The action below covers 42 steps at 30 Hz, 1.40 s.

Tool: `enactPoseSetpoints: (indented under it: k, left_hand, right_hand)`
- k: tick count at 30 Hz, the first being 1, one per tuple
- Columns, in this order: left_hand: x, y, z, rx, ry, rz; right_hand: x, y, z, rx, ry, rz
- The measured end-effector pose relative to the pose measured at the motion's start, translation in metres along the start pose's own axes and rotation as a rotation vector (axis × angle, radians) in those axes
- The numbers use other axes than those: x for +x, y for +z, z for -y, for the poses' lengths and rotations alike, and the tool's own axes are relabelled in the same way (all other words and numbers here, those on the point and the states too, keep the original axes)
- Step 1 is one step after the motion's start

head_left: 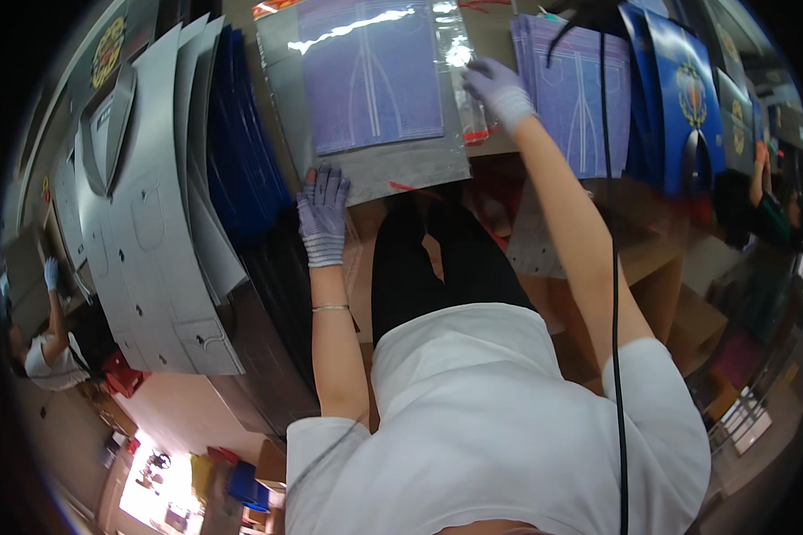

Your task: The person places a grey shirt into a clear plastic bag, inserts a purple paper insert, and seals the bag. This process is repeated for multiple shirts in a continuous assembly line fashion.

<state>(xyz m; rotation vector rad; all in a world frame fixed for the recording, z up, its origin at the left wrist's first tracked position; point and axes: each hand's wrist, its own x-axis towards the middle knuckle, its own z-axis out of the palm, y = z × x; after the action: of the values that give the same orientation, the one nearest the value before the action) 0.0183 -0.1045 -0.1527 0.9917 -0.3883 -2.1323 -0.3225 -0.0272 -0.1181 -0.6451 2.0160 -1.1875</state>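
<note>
A clear plastic bag [393, 166] lies in front of me at the top of the head view, with glare on its film. Through it shows a purple paper sheet [375, 80] printed like a pair of trousers. My left hand [324, 205], in a pale lilac knit glove, lies at the bag's lower left corner, fingers stretched out. At the bag's right edge is my right hand [501, 92], gloved the same way; its fingers are apart and touch the film. Neither hand visibly grips anything.
More purple trouser-printed sheets [575, 107] stand stacked to the right, beside blue printed pieces [682, 107]. Grey shirt-shaped sheets [152, 241] and a dark blue stack [245, 147] are on the left. A black cable [612, 312] hangs down the right side. Other people [58, 343] work at both sides.
</note>
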Motion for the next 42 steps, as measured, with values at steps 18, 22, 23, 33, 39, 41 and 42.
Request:
enactPoseSetpoints:
  k: [18,22,23,33,39,41,42]
  left_hand:
    - [-0.091,0.023,0.044,0.74,-0.757,0.47]
    - [-0.105,0.04,0.061,0.979,-0.569,0.578]
    - [-0.112,0.063,0.054,1.098,-0.421,0.546]
    - [-0.12,0.202,-0.176,2.534,0.995,-0.427]
    - [-0.124,0.177,-0.212,2.533,0.708,-0.46]
    - [-0.137,0.206,-0.211,2.366,0.89,-0.484]
    - [-0.149,0.228,-0.215,2.331,0.905,-0.481]
  right_hand:
    - [-0.262,-0.221,-0.006,-1.31,-0.101,0.578]
    - [-0.21,-0.21,-0.137,-1.751,0.053,1.003]
    - [-0.191,-0.195,-0.159,-1.739,0.023,1.029]
    - [-0.117,-0.061,-0.317,-1.162,-0.055,0.757]
    - [-0.144,-0.006,-0.119,-1.065,-0.765,0.791]
    - [-0.161,0.017,-0.027,-0.837,-0.828,0.686]
    - [-0.168,0.027,0.015,-0.717,-0.878,0.676]
